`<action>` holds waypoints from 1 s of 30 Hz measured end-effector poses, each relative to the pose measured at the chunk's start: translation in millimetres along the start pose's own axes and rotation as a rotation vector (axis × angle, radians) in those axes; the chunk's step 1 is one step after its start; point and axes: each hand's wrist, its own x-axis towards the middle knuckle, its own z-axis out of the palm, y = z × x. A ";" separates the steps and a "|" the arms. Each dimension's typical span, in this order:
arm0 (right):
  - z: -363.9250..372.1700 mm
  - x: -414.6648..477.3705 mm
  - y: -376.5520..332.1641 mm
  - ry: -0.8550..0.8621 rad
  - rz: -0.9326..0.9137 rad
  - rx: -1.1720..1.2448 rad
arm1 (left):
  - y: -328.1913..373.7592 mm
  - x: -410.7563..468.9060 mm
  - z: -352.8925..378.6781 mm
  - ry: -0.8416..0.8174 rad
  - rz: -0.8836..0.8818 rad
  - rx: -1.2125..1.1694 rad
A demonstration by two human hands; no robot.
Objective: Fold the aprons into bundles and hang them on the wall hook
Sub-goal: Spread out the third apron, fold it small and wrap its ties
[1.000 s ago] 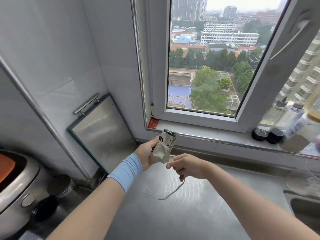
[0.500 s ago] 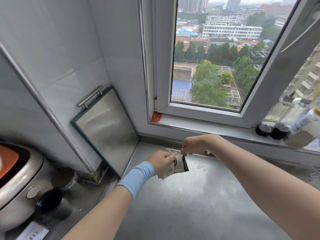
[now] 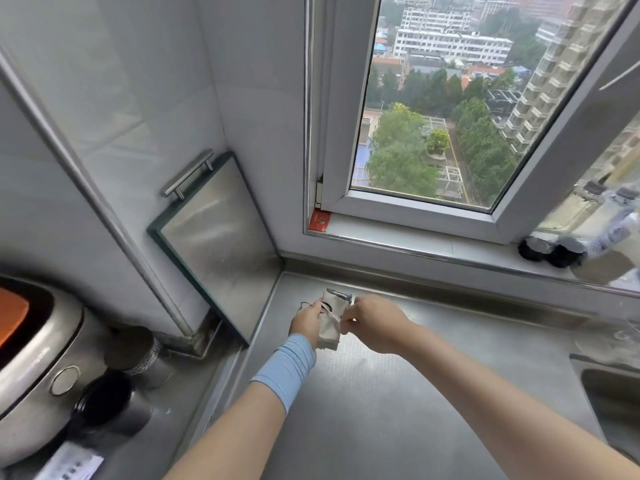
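1. Near right: the sink [image 3: 613,393] was cut into the steel counter [image 3: 381,427]. A dropped bundle could slide in. I couldn't see whether it held water.
2. Near left: a rice cooker [image 3: 31,358] and two metal canisters [image 3: 114,393] stood close to the left arm's line. A wide elbow swing while wrapping could tip a canister.
3. Middle: the left hand [image 3: 306,320] was curled round the apron bundle [image 3: 330,323], holding it upright just over the counter near the back corner. The right hand [image 3: 372,322] appeared to pinch the tie string [image 3: 329,310] at the bundle's right edge. My read was that the wrap was being cinched or tied off.
4. Main risk was a thin string in a small pinch. If it slipped or went slack, the wrap would loosen and the folds spring open.
5. The bundle's lower end flared below the left hand, and only the upper part looked bound. It could unroll under its own weight once hung.
6. Behind left: a steel board [image 3: 221,237] leaned on the wall. A knock could send it sliding.
7. Far: bottles [image 3: 554,251] stood on the sill and the window [image 3: 433,116] looked open. A jerk upward with the string could hit either.
8. No hook was in view. The carry meant turning away, and a loose knot would fail there.
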 end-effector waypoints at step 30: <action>125.9 -33.9 29.5 0.099 0.437 1.258 | -109.3 -1.8 -8.2 -0.146 0.563 0.700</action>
